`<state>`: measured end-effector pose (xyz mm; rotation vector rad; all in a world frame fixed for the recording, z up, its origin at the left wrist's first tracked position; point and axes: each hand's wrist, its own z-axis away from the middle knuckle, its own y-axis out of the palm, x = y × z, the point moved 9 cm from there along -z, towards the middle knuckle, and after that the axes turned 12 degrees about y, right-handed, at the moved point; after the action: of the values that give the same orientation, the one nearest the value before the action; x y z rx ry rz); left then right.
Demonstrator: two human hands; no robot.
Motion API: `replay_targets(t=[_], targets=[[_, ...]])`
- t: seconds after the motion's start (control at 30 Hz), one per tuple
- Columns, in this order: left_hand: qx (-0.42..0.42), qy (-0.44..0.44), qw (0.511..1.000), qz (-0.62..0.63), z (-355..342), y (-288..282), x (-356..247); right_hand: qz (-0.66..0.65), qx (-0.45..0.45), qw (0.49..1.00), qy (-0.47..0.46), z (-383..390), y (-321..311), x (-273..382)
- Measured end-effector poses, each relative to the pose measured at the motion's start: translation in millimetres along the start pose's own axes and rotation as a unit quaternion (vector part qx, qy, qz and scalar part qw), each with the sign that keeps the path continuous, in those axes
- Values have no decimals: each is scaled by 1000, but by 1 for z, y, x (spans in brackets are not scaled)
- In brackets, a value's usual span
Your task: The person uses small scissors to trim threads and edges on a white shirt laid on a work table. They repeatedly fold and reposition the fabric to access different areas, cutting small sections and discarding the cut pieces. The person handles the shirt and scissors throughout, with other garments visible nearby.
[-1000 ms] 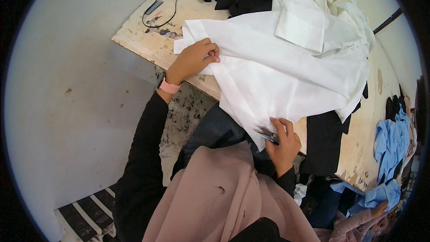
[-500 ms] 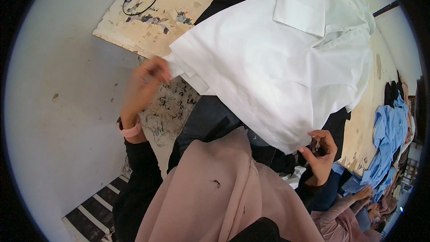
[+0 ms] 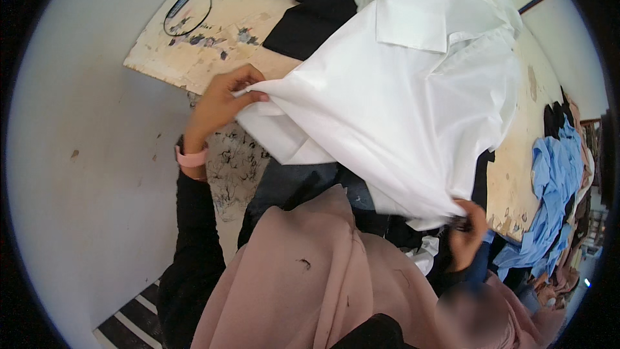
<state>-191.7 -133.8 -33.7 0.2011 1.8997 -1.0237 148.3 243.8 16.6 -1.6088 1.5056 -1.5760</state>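
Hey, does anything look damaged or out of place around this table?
Yes: the pale beige table has ragged dark patches beside the looped black cable, so its surface looks worn. Thin dark scraps litter the pale floor below the left hand.

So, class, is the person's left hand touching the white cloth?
Touching: the head view shows the left hand pinching the white cloth at its left end, thumb and fingers closed on a fold.

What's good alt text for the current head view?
A person's left hand pinches white cloth extending over the edge of a worn table; the right hand, blurred, is at the cloth's lower right. Black cloth lies beyond, light-blue cloth at right.
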Motion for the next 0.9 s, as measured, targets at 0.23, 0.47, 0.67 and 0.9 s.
replay_targets(t=[0.23, 0.47, 0.67, 0.9], targets=[[-70, -8, 992, -100, -94, -82, 6, -261, -176, 924, 215, -100, -82, -98], [-159, 67, 971, -163, -80, -69, 12, -161, -274, 926, 204, -96, -64, -110], [-73, -122, 988, -67, -72, -30, 28, -269, -258, 909, 185, -80, -53, -78], [-117, 1, 993, -2, -76, -3, 10, -204, -131, 929, 280, -85, 8, -89]])
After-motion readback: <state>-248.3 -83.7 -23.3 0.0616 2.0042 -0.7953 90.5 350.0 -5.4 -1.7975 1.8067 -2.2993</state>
